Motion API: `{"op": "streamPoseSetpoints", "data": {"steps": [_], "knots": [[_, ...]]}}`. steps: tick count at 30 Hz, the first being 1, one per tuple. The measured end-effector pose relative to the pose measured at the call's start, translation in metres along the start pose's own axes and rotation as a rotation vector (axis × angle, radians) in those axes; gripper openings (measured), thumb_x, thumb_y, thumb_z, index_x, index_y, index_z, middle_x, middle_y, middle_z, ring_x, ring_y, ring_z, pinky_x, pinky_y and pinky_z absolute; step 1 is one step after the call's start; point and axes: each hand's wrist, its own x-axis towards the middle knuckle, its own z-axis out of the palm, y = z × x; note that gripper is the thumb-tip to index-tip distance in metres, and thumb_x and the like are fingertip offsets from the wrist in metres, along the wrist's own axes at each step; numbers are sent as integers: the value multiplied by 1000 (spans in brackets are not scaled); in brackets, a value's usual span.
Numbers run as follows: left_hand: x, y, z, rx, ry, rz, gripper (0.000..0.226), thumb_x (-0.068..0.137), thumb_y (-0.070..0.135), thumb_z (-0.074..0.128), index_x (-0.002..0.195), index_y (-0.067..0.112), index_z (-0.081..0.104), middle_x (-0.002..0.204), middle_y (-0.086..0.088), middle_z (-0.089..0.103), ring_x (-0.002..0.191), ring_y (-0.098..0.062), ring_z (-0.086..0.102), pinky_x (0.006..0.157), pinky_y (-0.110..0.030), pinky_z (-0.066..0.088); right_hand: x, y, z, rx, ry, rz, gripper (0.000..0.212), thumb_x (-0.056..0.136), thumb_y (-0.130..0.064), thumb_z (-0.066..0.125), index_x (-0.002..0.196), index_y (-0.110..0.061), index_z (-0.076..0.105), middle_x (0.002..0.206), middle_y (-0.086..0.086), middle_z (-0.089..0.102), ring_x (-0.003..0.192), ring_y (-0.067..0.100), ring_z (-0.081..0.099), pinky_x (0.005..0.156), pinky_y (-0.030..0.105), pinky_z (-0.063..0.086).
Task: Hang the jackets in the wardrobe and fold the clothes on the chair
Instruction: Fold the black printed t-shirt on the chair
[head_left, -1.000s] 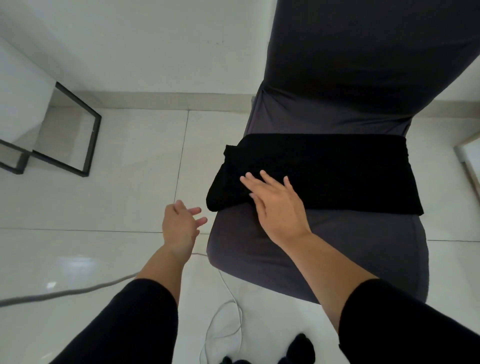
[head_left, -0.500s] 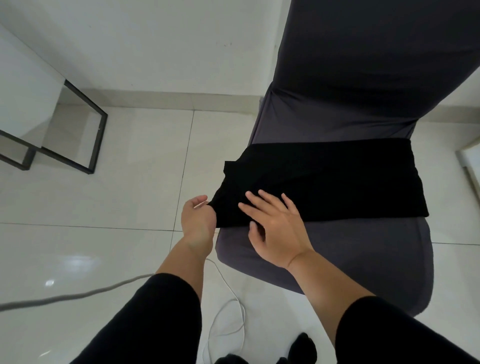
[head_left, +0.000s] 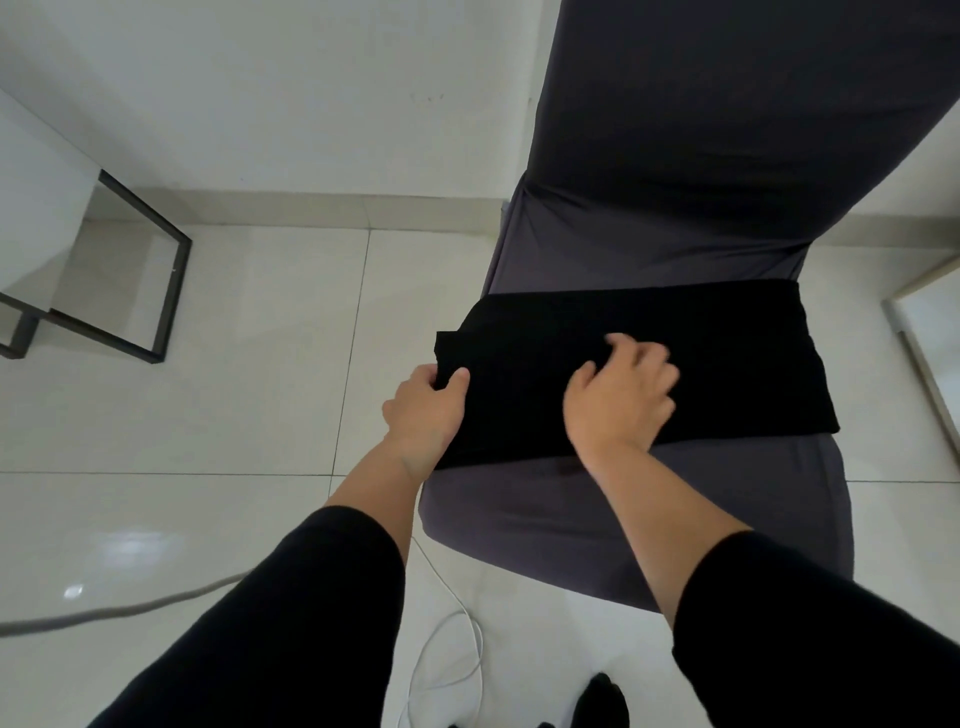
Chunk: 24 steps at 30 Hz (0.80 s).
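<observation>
- Folded black garment (head_left: 701, 364) lies across the grey chair (head_left: 649, 509) seat; no label or writing shows.
- Left hand (head_left: 423, 410) grips the garment's left edge, thumb on top.
- Right hand (head_left: 618, 400), blurred, fingers curled, rests on the garment; grip unclear.

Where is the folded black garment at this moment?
In the head view, the black garment lies across the grey chair seat, right of centre; the left hand grips its left end.
</observation>
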Motion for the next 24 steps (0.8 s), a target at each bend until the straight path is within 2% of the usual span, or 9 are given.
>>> {"op": "streamPoseSetpoints", "data": {"steps": [2,5,8,10,12,14,16,20,24], "knots": [[8,7,4,-20,76,-1,46,89,49,49,125,21,51,120,1,58,121,-27,46,102,-40,39,19,5,-6,2,-73,202,45,95,-42,44,130,-13,47,133,11,44,122,30,40,96,45,35],[7,19,9,28,158,36,47,90,51,50,124,20,57,123,0,56,127,-26,39,98,-39,36,44,10,-5,42,-301,206,49,93,-59,34,99,-18,61,108,6,59,108,28,50,90,41,36],[13,26,13,-160,213,106,28,89,43,55,74,20,61,80,1,58,95,-24,55,79,-38,43,54,-1,-5,364,-309,170,32,93,-46,51,70,-23,46,75,-3,50,77,18,53,72,29,38],[16,29,13,-241,235,125,32,93,33,52,66,15,47,66,3,48,69,-16,49,63,-27,40,58,-6,-7,495,-257,216,24,95,-35,53,107,-16,61,104,5,61,94,20,60,75,26,40],[19,30,13,-233,246,140,16,96,23,48,85,14,56,78,4,55,75,-12,53,58,-14,38,56,-8,-8,511,-278,267,49,98,-31,51,142,-13,41,135,8,51,117,25,54,83,26,42],[20,29,13,-240,197,132,25,97,14,44,117,20,57,102,4,60,91,-11,58,64,-7,39,52,-3,-3,564,-314,286,55,97,-34,50,148,-20,30,135,4,49,108,25,59,88,32,50],[20,23,15,-206,128,149,39,98,14,44,135,24,48,122,4,57,107,-13,56,82,-14,42,48,0,-1,590,-350,287,57,97,-35,51,148,-24,28,134,3,49,103,25,61,88,39,54],[25,12,18,-69,309,164,29,93,33,52,119,21,51,111,3,55,111,-21,53,88,-32,42,49,6,-1,577,-368,266,59,98,-33,50,149,-16,26,147,9,39,129,26,45,97,33,42],[31,16,21,-73,169,80,37,88,42,54,120,24,52,99,7,61,105,-22,59,95,-44,46,49,7,-4,482,-329,243,56,98,-35,48,147,-13,31,139,11,48,116,26,55,87,33,48]]}}
